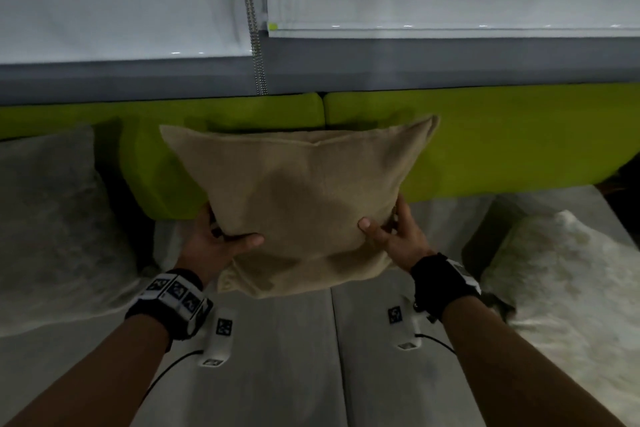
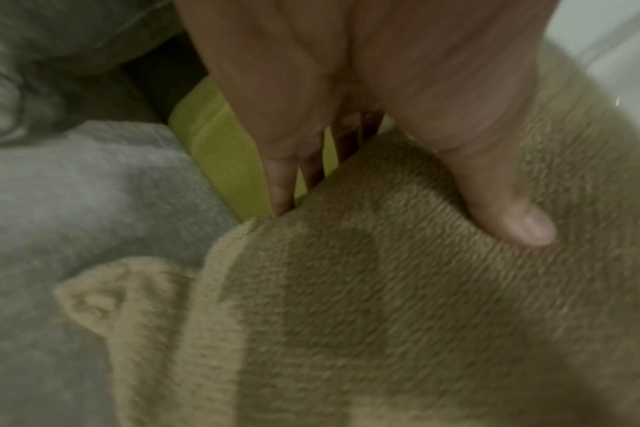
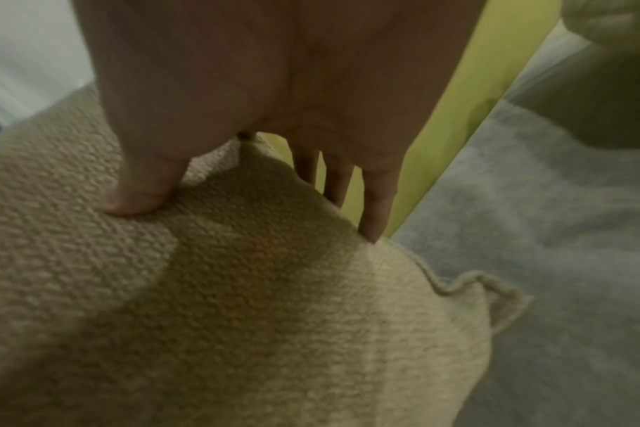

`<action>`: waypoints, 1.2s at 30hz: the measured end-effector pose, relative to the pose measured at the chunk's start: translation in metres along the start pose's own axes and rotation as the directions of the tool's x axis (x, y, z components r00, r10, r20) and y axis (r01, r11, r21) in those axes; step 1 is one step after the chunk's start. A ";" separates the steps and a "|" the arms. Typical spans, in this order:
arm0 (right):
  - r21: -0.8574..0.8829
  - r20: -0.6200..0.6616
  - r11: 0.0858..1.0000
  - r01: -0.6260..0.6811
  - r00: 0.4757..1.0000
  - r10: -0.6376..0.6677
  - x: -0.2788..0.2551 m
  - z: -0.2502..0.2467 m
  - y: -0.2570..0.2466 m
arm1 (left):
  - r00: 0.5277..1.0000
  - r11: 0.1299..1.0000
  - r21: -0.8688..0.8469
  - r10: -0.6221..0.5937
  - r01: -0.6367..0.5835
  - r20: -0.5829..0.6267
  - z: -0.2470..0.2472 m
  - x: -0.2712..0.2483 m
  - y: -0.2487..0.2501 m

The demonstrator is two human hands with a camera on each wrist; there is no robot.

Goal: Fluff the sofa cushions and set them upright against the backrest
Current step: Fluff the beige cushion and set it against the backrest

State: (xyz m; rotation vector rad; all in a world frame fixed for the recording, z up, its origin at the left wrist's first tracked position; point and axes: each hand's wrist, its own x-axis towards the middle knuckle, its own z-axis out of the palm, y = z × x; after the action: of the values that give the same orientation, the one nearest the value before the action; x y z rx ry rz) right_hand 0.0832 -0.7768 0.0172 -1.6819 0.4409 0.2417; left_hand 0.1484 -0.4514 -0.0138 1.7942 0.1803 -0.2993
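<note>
- Both hands, left hand [image 1: 221, 239] and right hand [image 1: 394, 232], pinch the beige cushion [image 1: 304, 201] at its lower sides, thumbs in front.
- Cushion stands mid-sofa against the green backrest [image 1: 485, 135].
- Looks soft and light; side holds suit it.

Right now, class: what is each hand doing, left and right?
Left hand: grips the beige cushion at its lower left side, thumb in front, fingers behind.
Right hand: grips the same cushion at its lower right side.
</note>
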 end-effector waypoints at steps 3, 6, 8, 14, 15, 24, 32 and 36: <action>-0.025 -0.018 0.999 -0.037 0.999 0.037 0.001 0.001 0.002 | 0.998 0.999 -0.043 -0.010 0.012 0.057 0.001 0.004 -0.004; -0.038 -0.025 0.997 -0.066 0.998 0.066 -0.003 -0.003 0.009 | 0.996 1.000 -0.014 -0.024 0.025 0.081 -0.001 0.000 -0.010; -0.039 -0.016 0.996 -0.079 0.997 0.078 -0.008 -0.002 0.008 | 0.996 0.999 0.028 -0.045 0.043 0.080 0.000 -0.001 -0.009; -0.124 -0.066 0.983 -0.136 0.990 0.128 -0.021 -0.004 0.006 | 0.981 0.956 0.250 -0.180 0.155 0.079 -0.014 -0.009 0.004; -0.165 -0.097 0.976 -0.142 0.987 0.127 -0.028 -0.006 0.006 | 0.983 0.907 0.398 -0.173 0.135 0.061 -0.016 -0.018 0.004; -0.359 -0.456 0.932 0.052 0.862 -0.224 -0.150 -0.079 0.039 | 0.880 0.774 0.590 -0.093 -0.230 0.466 0.096 -0.103 0.059; -0.255 -0.822 0.935 -0.246 0.564 -0.076 -0.219 -0.279 0.098 | 0.805 0.788 0.470 0.055 -0.398 0.590 0.336 -0.120 0.121; 0.018 -0.827 0.916 -0.401 0.509 0.239 -0.219 -0.390 0.151 | 0.839 0.780 0.556 -0.077 -0.285 0.539 0.443 -0.125 0.127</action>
State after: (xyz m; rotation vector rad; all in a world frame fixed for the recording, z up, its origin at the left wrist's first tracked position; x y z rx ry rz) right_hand -0.2130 -1.1440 0.0326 -1.8043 1.5013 -0.2864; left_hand 0.0180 -0.9073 0.0438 2.2760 -0.4884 -0.8465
